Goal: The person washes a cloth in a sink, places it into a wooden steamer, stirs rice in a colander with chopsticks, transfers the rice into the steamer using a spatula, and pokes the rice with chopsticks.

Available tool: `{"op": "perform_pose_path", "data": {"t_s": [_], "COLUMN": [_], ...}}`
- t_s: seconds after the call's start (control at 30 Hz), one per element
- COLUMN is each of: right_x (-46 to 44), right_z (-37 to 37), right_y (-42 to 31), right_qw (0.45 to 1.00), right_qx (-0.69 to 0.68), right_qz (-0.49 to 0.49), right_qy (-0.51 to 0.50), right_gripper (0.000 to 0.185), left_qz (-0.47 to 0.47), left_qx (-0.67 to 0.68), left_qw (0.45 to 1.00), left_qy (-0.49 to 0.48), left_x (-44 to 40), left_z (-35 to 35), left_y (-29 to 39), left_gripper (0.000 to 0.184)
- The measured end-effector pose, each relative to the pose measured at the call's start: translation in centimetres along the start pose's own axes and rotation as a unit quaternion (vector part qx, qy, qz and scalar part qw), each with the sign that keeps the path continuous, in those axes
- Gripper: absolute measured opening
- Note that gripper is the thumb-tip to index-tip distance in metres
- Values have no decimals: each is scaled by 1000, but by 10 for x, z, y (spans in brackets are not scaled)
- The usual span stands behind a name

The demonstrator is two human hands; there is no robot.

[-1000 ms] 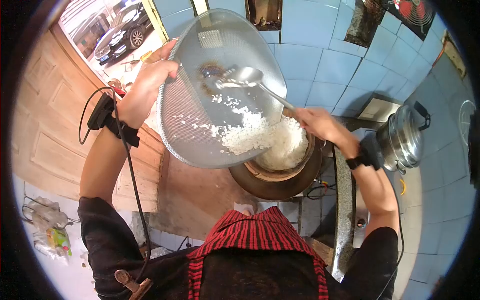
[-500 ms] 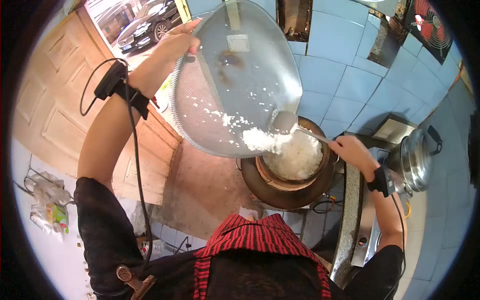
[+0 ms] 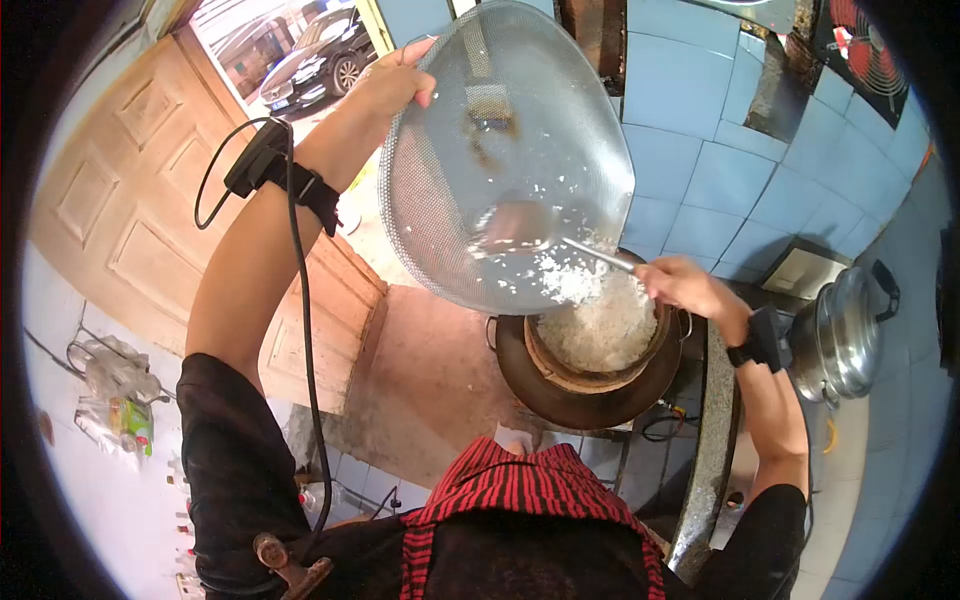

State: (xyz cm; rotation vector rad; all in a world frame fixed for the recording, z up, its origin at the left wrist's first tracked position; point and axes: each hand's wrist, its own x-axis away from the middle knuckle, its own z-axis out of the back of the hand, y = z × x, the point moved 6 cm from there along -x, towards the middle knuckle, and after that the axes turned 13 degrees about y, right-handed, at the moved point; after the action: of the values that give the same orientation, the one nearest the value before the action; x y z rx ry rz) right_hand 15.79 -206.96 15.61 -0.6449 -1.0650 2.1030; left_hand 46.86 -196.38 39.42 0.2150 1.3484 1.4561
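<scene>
My left hand (image 3: 402, 82) grips the rim of a large mesh strainer (image 3: 440, 170), which is tilted over a round wooden steamer (image 3: 575, 381). White rice (image 3: 600, 325) fills much of the steamer, and a small heap with scattered grains lies at the strainer's lower right edge. My right hand (image 3: 685, 285) is closed round the handle of a metal ladle (image 3: 600, 253). The ladle's bowl, blurred by motion, is against or just above the mesh. Beneath the steamer sits a wide dark wok (image 3: 520, 375).
Stacked metal pots (image 3: 840, 335) stand at the right beside the stone counter edge (image 3: 708, 440). A wooden door (image 3: 120, 190) is at the left, with a car (image 3: 325, 60) outside. A fan (image 3: 868, 50) hangs at the upper right. Plastic bags (image 3: 115, 400) hang at the lower left.
Much of the rice on the strainer has moved down into the steamer, leaving a smaller heap. The ladle went down to the rice, then back left across the mesh. The whole view has shifted.
</scene>
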Motion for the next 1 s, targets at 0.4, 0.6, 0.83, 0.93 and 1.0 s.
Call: {"op": "perform_pose_path", "data": {"t_s": [0.4,0.6,0.83,0.93,1.0], "right_x": [9,11,-33,-29,-31], "right_z": [10,53,22,7,12], "right_y": [-1,-28,-69,-53,-23], "right_qw": [996,984,985,994,997], "right_qx": [-44,139,-136,-97,-40], "right_qz": [-37,57,34,20,43], "right_qy": [-72,96,102,53,50], "right_gripper": [39,43,45,46,47], "left_qz": [-8,20,35,29,33], "left_qx": [-38,22,28,49,60], "left_qw": [999,997,998,998,996], "left_qy": [37,73,50,32,49], "left_x": [-6,-5,-4,-13,-11], "left_z": [-11,-1,-7,-3,6], "left_y": [0,-10,-5,-14,-17], "left_gripper": [71,72,74,74,74]}}
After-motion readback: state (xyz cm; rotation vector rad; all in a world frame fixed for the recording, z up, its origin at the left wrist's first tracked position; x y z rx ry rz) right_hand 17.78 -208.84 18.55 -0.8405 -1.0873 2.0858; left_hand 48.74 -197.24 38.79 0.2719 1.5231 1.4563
